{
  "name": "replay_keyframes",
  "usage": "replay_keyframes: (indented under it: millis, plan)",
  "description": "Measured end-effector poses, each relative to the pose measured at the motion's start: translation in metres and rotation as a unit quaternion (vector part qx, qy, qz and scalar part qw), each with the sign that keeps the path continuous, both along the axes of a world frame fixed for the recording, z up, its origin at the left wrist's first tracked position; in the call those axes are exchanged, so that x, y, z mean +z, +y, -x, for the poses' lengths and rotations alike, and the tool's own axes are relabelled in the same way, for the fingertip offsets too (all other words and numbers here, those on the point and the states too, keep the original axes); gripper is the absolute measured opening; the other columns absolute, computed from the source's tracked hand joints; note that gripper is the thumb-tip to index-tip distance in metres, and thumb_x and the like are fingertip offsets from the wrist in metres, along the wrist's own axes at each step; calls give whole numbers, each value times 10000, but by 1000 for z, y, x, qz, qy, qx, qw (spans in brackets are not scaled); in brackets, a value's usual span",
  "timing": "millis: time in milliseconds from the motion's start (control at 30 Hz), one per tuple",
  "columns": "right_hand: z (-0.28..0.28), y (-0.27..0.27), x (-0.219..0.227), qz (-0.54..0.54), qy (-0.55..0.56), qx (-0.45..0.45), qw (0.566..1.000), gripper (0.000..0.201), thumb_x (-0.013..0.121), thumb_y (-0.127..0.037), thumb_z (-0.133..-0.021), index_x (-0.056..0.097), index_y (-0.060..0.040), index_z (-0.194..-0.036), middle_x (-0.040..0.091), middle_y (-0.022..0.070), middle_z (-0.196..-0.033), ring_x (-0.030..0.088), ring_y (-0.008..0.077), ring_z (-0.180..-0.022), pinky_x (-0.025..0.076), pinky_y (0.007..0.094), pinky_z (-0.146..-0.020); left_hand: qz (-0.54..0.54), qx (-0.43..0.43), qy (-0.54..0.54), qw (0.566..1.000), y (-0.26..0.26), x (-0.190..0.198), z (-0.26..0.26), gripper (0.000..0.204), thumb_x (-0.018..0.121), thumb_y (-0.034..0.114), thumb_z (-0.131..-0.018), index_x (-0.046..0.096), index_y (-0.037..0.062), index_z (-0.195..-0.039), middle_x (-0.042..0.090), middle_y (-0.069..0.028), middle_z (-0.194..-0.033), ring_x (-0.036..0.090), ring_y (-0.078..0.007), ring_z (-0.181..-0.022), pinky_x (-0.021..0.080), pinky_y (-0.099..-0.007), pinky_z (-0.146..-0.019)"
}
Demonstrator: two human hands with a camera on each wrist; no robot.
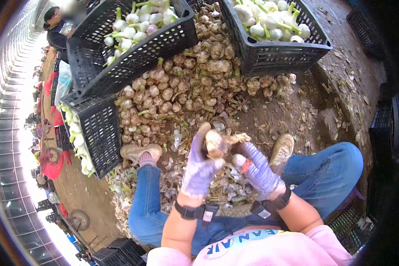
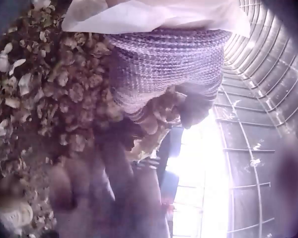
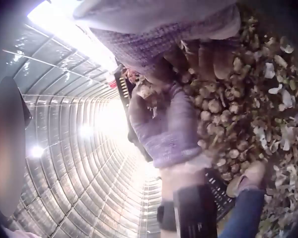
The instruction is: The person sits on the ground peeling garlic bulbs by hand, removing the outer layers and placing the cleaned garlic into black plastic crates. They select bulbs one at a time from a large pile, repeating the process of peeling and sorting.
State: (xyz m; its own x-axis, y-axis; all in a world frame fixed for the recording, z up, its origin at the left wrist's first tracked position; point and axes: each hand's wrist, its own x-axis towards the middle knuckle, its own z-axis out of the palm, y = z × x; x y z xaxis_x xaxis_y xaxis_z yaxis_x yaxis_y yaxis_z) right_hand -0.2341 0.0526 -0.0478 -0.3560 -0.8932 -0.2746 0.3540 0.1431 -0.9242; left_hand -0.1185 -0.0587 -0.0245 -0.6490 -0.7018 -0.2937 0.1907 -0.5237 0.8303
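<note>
My left hand point(image 1: 197, 170), in a purple knit glove with bare fingertips, holds a garlic bulb point(image 1: 214, 142) between thumb and fingers. Brown, papery outer skin point(image 1: 238, 138) hangs loose off the bulb's right side. At that skin my right hand point(image 1: 258, 174), gloved alike and with an orange band on one finger, curls its fingers and pinches it. In the right wrist view the bulb point(image 3: 146, 91) sits between both hands, partly covered by fingers. The left wrist view shows pale, torn skin point(image 2: 156, 141) at the fingers, blurred.
A heap of unpeeled garlic point(image 1: 164, 95) lies ahead. Black crates point(image 1: 279, 57) of cleaned white garlic stand behind it; another crate point(image 1: 99, 133) stands at its left. Peeled skins point(image 1: 173, 186) litter the ground between my shoes point(image 1: 142, 152). Another person point(image 1: 57, 31) is at the far left.
</note>
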Motion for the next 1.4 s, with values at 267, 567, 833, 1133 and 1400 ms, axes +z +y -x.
replay_keyframes:
  millis: [267, 567, 833, 1133, 1400]
  plan:
    - [-34, 26, 66, 51, -242, -3, 969, 324, 638, -159, -840, 564, -31, -1128, 609, 40, -1031, 566, 99, -929, 462, 242, -801, 525, 4, -143, 839, 56, 41, -57, 738, 778, -30, -608, 366, 135, -1198, 453, -174, -1243, 530, -289, -1099, 473, -380, -880]
    - [-41, 42, 112, 45, -192, 31, 980, 303, 675, -145, -801, 598, -12, -1062, 636, 55, -937, 611, 121, -822, 497, 243, -720, 540, 54, -86, 836, 80, 50, -80, 811, 805, -36, -584, 360, 165, -1231, 446, -155, -1245, 531, -285, -1091, 486, -384, -868]
    - [-31, 41, 116, 28, -133, 123, 983, 264, 683, -124, -784, 627, 4, -1008, 637, 41, -928, 590, 109, -821, 483, 247, -716, 93, 50, 33, 994, 93, 68, -77, 843, 832, 153, -597, 358, 35, -1284, 525, -124, -1172, 516, -233, -1104, 463, -351, -904]
    - [-25, 41, 62, 146, -39, 118, 981, 339, 670, -136, -804, 516, -32, -1087, 569, 28, -943, 529, 93, -851, 452, 243, -749, -199, 44, 42, 978, 82, 49, -64, 639, 464, 607, -814, 501, 89, -1185, 592, -113, -1042, 596, -216, -853, 502, -318, -640]
    - [-38, 44, 71, 55, -214, 33, 975, 204, 574, -139, -863, 524, -37, -1033, 583, 35, -918, 551, 103, -798, 471, 240, -715, -73, 105, 17, 992, 93, 63, -57, 602, 618, 416, -830, 396, 97, -1290, 576, -42, -966, 586, -157, -771, 506, -300, -596]
